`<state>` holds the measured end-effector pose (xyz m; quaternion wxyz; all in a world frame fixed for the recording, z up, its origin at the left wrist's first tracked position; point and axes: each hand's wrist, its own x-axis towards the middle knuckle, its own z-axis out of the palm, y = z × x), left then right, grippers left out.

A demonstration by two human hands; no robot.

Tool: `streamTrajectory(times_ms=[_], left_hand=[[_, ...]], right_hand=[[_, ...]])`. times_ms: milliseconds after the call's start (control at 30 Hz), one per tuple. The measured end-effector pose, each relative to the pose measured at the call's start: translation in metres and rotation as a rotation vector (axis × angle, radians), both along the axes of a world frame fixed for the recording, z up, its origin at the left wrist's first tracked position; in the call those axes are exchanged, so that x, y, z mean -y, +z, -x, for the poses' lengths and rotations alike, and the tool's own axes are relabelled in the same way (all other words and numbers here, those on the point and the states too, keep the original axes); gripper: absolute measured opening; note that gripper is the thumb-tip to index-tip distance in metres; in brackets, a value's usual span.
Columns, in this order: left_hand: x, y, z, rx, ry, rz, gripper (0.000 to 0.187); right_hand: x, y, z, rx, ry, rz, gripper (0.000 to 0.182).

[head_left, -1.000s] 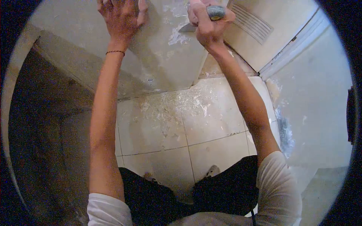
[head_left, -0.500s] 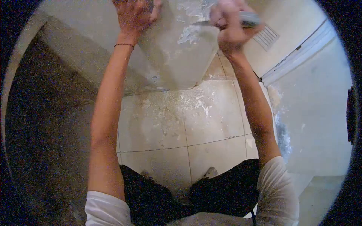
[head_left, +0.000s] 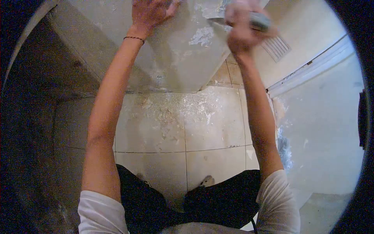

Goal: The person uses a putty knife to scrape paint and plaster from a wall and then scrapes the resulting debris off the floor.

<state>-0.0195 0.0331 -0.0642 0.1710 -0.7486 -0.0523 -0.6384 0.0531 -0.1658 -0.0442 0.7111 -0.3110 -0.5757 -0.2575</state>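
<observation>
My right hand (head_left: 240, 33), blurred by motion, is closed around a scraper (head_left: 260, 22) at the upper right. Its thin blade points left against the wall (head_left: 175, 58), beside a patch of peeled paint (head_left: 202, 36) that shows whitish underneath. My left hand (head_left: 152, 13) lies against the same wall further left, thumb apart from the fingers; the top frame edge cuts off its fingertips. A thin dark bracelet circles the left wrist.
Paint flakes (head_left: 175, 113) lie scattered over the tiled floor (head_left: 156, 165) below the wall. A slatted vent (head_left: 277, 48) is set low in the right-hand wall. A pale panel (head_left: 319, 128) with a scuffed edge stands at the right. Both my feet are on the tiles.
The view has shifted slightly, so the floor and wall sit a little differently in it. My right hand still grips the scraper near the peeled patch; my left hand stays on the wall.
</observation>
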Motion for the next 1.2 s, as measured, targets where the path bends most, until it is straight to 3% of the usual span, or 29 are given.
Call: streamTrajectory(times_ms=[67, 133, 200, 333, 400, 467, 533, 633, 800, 900, 967, 1000, 1067, 1133, 1200], left_hand=[[0.002, -0.002, -0.001, -0.011, 0.011, 0.003, 0.073], [0.000, -0.002, 0.000, -0.015, 0.009, 0.002, 0.073], [0.000, -0.003, -0.001, -0.010, 0.005, -0.010, 0.073], [0.002, -0.001, 0.001, -0.016, -0.001, 0.009, 0.071], [0.005, -0.002, 0.000, -0.018, 0.006, 0.019, 0.071], [0.004, 0.003, -0.003, -0.013, 0.010, 0.011, 0.071], [0.001, 0.001, -0.003, 0.002, 0.028, -0.015, 0.069], [0.003, 0.004, 0.000, -0.011, 0.016, 0.002, 0.069], [0.004, 0.007, -0.002, 0.001, 0.005, -0.012, 0.071], [0.004, 0.005, -0.001, -0.015, 0.007, 0.011, 0.071], [0.003, 0.002, 0.002, -0.034, 0.010, 0.038, 0.071], [0.003, 0.003, 0.001, -0.017, 0.003, 0.022, 0.071], [0.005, 0.006, -0.001, 0.003, -0.009, -0.002, 0.072], [0.005, 0.003, 0.001, -0.004, -0.045, 0.004, 0.072], [0.005, 0.003, 0.001, -0.021, -0.013, 0.006, 0.071]], right_hand=[[-0.001, 0.005, 0.005, 0.075, -0.255, 0.089, 0.026], [0.003, 0.008, 0.009, -0.011, -0.266, 0.122, 0.026], [0.002, 0.010, 0.010, -0.127, 0.158, 0.008, 0.030], [0.000, 0.016, 0.029, -0.145, 0.180, 0.000, 0.032], [-0.011, -0.004, 0.014, -0.061, -0.320, 0.144, 0.032], [-0.014, -0.001, 0.009, -0.059, -0.323, 0.110, 0.031], [-0.009, 0.005, 0.011, -0.041, -0.119, 0.060, 0.032], [-0.015, 0.018, 0.040, -0.111, -0.171, -0.121, 0.031], [-0.019, 0.002, 0.012, -0.133, -0.245, 0.152, 0.028], [-0.032, 0.006, 0.006, 0.034, -0.241, 0.005, 0.028], [-0.067, 0.013, -0.009, 0.130, -0.752, -0.677, 0.029], [-0.060, 0.009, -0.012, 0.131, -0.752, -0.676, 0.029], [-0.030, 0.008, 0.002, -0.008, -0.200, 0.043, 0.021], [-0.018, 0.018, 0.020, -0.070, -0.252, 0.103, 0.019], [-0.016, 0.024, 0.025, -0.196, 0.250, 0.023, 0.025]])
